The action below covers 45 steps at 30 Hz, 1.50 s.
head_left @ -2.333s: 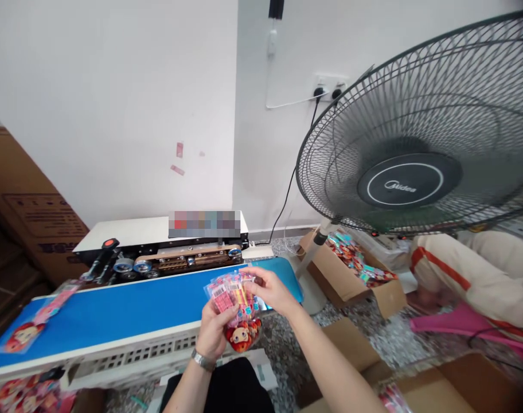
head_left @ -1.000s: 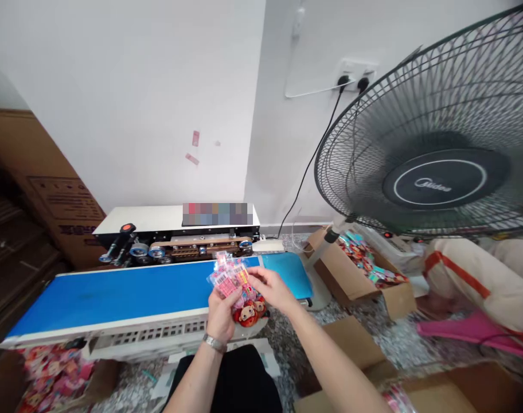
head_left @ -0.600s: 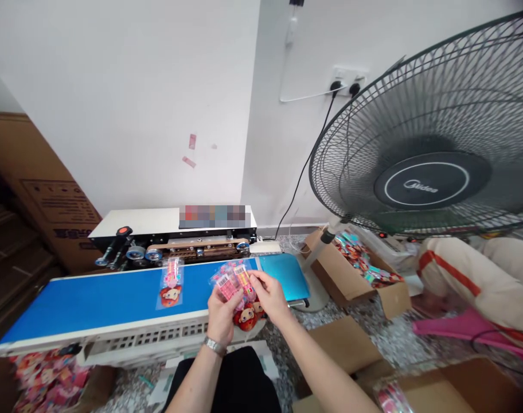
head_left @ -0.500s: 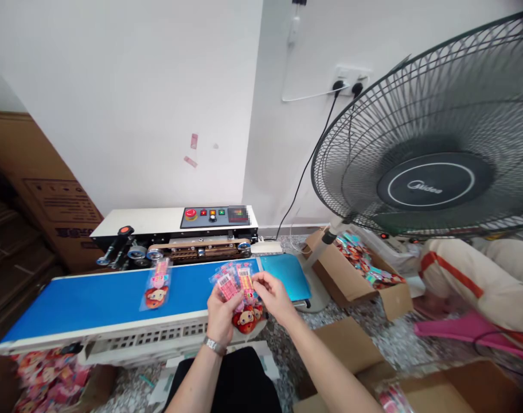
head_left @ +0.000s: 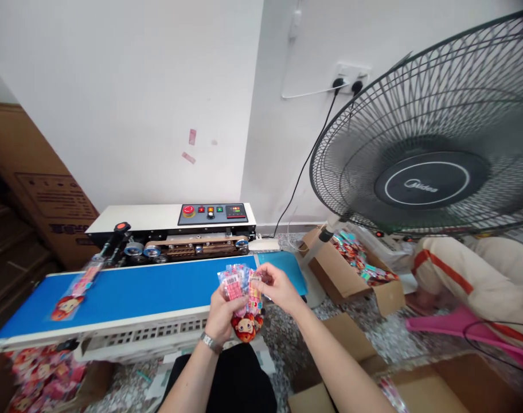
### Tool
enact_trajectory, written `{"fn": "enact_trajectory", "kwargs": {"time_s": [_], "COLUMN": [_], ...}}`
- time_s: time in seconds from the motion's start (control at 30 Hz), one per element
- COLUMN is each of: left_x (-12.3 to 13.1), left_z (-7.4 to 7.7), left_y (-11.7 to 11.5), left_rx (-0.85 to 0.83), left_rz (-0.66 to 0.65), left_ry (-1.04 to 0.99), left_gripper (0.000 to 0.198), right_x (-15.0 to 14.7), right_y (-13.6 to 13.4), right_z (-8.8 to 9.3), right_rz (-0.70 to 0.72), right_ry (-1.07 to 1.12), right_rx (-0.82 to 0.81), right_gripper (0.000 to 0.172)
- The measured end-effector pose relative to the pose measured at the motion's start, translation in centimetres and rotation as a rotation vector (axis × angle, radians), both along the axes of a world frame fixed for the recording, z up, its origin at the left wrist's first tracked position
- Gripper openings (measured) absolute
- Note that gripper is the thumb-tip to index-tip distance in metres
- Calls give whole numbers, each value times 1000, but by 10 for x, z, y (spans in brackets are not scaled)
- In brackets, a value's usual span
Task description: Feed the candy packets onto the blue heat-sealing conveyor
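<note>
My left hand [head_left: 222, 314], with a watch on the wrist, grips a fanned bundle of clear toy packets [head_left: 239, 292] with pink cards and red-haired doll heads at the bottom. My right hand [head_left: 277, 287] pinches the top edge of the rightmost packet in that bundle. Both hands hover over the near right end of the blue conveyor belt [head_left: 149, 292]. One lone packet [head_left: 74, 292] lies on the belt at its far left end. Behind the belt stands the sealing machine [head_left: 171, 232] with its button panel.
A large standing fan [head_left: 429, 132] fills the right. An open cardboard box of packets [head_left: 356, 269] sits on the speckled floor beneath it. Sealed packets pile in a box [head_left: 42, 378] under the belt's left end. Cardboard boxes lie at bottom right and stand against the left wall.
A packet was laid on the belt and has travelled left to its far end. My hands keep holding the bundle, the right hand now pinching another packet.
</note>
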<state>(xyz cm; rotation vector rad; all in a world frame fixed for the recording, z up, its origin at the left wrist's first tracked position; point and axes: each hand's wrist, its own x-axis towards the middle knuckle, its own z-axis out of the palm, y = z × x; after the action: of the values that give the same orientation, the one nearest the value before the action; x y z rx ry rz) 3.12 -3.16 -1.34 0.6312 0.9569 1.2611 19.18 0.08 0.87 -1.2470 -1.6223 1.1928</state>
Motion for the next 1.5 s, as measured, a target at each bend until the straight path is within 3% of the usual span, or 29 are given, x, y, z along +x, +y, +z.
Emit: {"fn": "enact_trajectory", "kwargs": {"time_s": [0.17,0.57,0.77,0.9,1.03,1.1,1.2,1.33,1.4,1.5], "left_x": [0,3,2,3,3,3,2,0,-2,-3], "left_z": [1,0,-1,-2,-1,-3,-6,-6,-5,-3], "left_y": [-1,-5,-2,-2,-1,0,3,5,5,5], "left_rx": [14,-33,14,1,-1,-6,-5,-59,-89,-101], "left_rz": [-26,12,29,30,65,89,136,208,221,230], "left_ry": [-13,-38,-25,-35,-62,-70,-51,-41,-57,-83], "left_gripper": [36,32,38,40,44,44,45,45,45,46], "right_x": [2,-1,-4,-5,-15,-22,-28,-16,-6,2], "right_y": [-1,-3,-7,-8,-17,-23,-22,5,25,51], "right_z": [5,7,4,2,-5,-12,-23,-29,-30,-32], "right_rz": [52,85,19,4,-167,-229,-277,-470,-556,-573], "right_ry": [-16,-119,107,54,323,365,269,193,41,-220], "right_rx": [9,48,-37,-33,-108,-139,-81,33,44,27], "right_gripper": [34,24,39,23,36,33,27,31,32,32]}}
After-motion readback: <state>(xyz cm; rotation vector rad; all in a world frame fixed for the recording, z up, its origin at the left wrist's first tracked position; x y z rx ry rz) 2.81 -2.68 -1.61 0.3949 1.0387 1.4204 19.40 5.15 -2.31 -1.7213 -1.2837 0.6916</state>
